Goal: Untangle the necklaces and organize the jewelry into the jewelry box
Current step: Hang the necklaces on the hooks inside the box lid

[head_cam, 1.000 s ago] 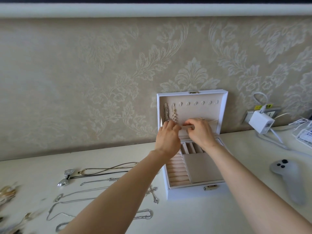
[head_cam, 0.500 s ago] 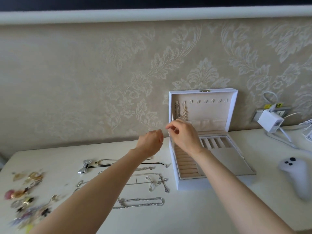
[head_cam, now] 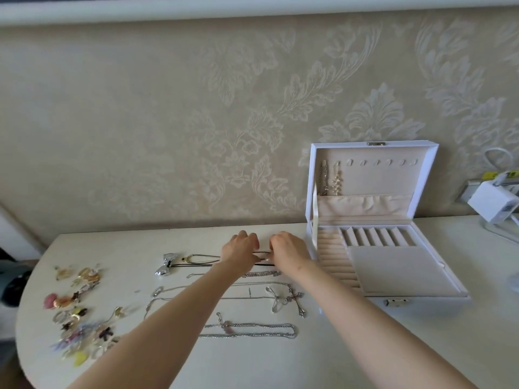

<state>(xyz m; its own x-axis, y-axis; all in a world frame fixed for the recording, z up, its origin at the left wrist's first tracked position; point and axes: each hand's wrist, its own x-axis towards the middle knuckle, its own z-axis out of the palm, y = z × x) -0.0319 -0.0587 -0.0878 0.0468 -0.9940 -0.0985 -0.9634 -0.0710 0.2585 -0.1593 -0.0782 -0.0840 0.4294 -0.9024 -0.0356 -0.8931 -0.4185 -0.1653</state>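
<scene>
The white jewelry box (head_cam: 317, 265) stands open at the right, with two necklaces (head_cam: 330, 179) hanging from hooks in its lid. Several necklaces lie in rows on the white table (head_cam: 351, 346). The farthest is a black cord necklace (head_cam: 196, 264) with a silver bow pendant (head_cam: 165, 263). My left hand (head_cam: 240, 248) and my right hand (head_cam: 289, 249) sit side by side over the cord's right end, fingers curled down onto it. Nearer lie a cross pendant necklace (head_cam: 297, 300) and a thick silver chain (head_cam: 250, 330).
A scatter of small colourful earrings and rings (head_cam: 78, 313) covers the table's left part near its rounded edge. A white charger (head_cam: 491, 203) with cables sits plugged in at the far right. The patterned wall rises directly behind the table.
Both hands left the pocket in the box lid and moved left and down to the black cord on the table. The view swung left, bringing the small jewelry into sight.
</scene>
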